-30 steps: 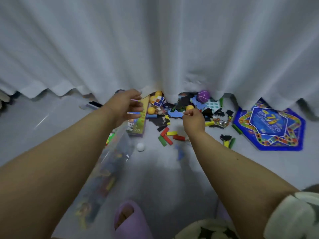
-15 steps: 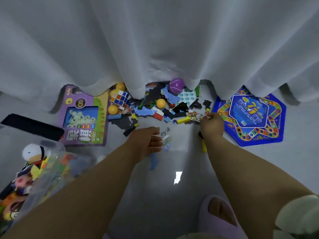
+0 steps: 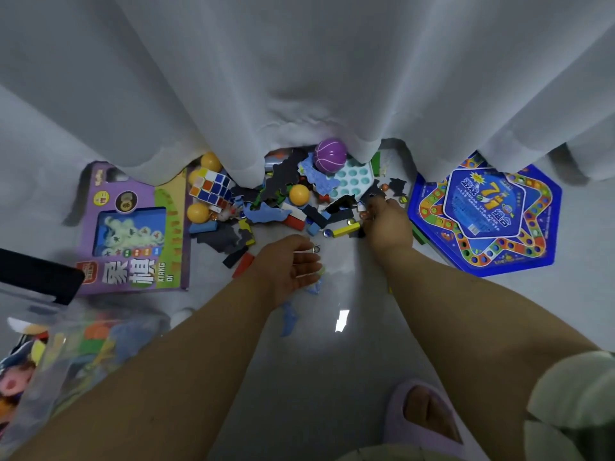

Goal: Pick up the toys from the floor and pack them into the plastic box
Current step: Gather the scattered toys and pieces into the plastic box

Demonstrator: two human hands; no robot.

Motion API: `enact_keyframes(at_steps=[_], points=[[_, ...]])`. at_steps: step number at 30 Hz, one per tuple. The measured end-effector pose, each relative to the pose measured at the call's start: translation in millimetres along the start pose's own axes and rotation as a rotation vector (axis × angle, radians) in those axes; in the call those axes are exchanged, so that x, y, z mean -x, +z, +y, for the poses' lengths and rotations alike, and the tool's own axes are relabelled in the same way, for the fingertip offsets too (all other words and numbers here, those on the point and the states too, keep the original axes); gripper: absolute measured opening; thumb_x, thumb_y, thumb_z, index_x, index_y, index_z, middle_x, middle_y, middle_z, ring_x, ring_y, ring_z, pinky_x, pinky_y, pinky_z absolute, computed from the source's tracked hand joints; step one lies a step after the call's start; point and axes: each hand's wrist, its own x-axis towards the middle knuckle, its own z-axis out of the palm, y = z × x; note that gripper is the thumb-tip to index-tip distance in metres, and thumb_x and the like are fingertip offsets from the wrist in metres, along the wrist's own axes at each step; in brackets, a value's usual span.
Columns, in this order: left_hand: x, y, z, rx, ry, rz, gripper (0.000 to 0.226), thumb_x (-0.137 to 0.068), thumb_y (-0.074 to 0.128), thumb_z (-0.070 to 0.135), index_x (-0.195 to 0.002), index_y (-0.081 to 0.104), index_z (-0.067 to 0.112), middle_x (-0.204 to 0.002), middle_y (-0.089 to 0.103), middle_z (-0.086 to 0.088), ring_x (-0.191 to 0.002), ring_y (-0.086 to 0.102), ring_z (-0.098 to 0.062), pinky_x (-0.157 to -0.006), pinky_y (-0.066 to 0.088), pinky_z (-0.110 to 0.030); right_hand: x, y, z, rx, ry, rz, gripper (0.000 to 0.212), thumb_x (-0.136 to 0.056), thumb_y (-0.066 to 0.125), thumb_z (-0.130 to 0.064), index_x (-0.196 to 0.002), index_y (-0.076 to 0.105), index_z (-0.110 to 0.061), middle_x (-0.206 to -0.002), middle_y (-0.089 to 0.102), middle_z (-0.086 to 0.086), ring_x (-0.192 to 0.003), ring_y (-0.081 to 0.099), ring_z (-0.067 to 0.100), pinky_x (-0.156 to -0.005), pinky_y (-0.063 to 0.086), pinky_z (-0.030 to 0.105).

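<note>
Your left hand [image 3: 293, 267] hovers palm-up, fingers relaxed; | your right hand [image 3: 387, 224] reaches into the toys [image 3: 299, 207]; its finger state you cannot tell

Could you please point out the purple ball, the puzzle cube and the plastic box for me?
purple ball [image 3: 330, 155]: head view, on the middle of its striped front.
puzzle cube [image 3: 212, 188]: head view, on its coloured upper face.
plastic box [image 3: 66, 357]: head view, on its clear side wall, lower left.

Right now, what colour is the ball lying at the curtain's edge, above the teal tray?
Purple with lighter seam lines, like a basketball; head view.
</note>
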Motion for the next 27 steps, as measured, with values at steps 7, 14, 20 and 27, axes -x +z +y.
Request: enact_keyframes(at_steps=[7, 14, 20, 27], points=[[-3.1, -6.8, -2.6, 0.039, 0.003, 0.003, 0.020, -0.095, 0.050, 0.022, -0.089, 0.060, 0.006, -0.079, 0.061, -0.011, -0.071, 0.060, -0.022, -0.071, 0.053, -0.034, -3.6, 12.9, -13.5, -0.030, 0.033, -0.039, 0.025, -0.089, 0.046, -0.003, -0.112, 0.057, -0.007, -0.119, 0.048, 0.017, -0.099, 0.054, 0.036, -0.074, 0.038, 0.028], [-5.5, -14.7, -6.0, 0.134, 0.001, 0.004, 0.023, -0.095, 0.051, 0.026, -0.092, 0.060, 0.005, -0.081, 0.061, -0.012, -0.073, 0.061, -0.023, -0.078, 0.053, -0.038, -4.1, 4.0, -19.5, -0.113, 0.035, -0.025, 0.020, -0.088, 0.048, -0.003, -0.105, 0.058, -0.004, -0.116, 0.051, 0.018, -0.097, 0.055, 0.033, -0.073, 0.033, 0.024], [-6.7, -18.9, -6.3, 0.304, -0.040, 0.005, 0.034, -0.099, 0.044, 0.034, -0.094, 0.059, 0.004, -0.088, 0.061, -0.015, -0.082, 0.061, -0.027, -0.081, 0.053, -0.039, 47.5, -7.2, -40.3, -0.405, -0.084, 0.097, 0.011, -0.080, 0.061, -0.009, -0.091, 0.062, -0.009, -0.100, 0.057, 0.010, -0.082, 0.053, 0.017, -0.073, 0.047, 0.027], [1.0, -36.3, -14.5, 0.586, -0.112, -0.082, 0.051, -0.102, 0.031, 0.039, -0.086, 0.062, 0.003, -0.086, 0.064, -0.014, -0.081, 0.062, -0.025, -0.068, 0.051, -0.037, 98.6, 16.3, -83.0, -0.401, -0.388, -0.088, 0.015, -0.084, 0.067, -0.022, -0.089, 0.071, -0.008, -0.087, 0.062, 0.006, -0.075, 0.050, 0.010, -0.063, 0.036, 0.011]])
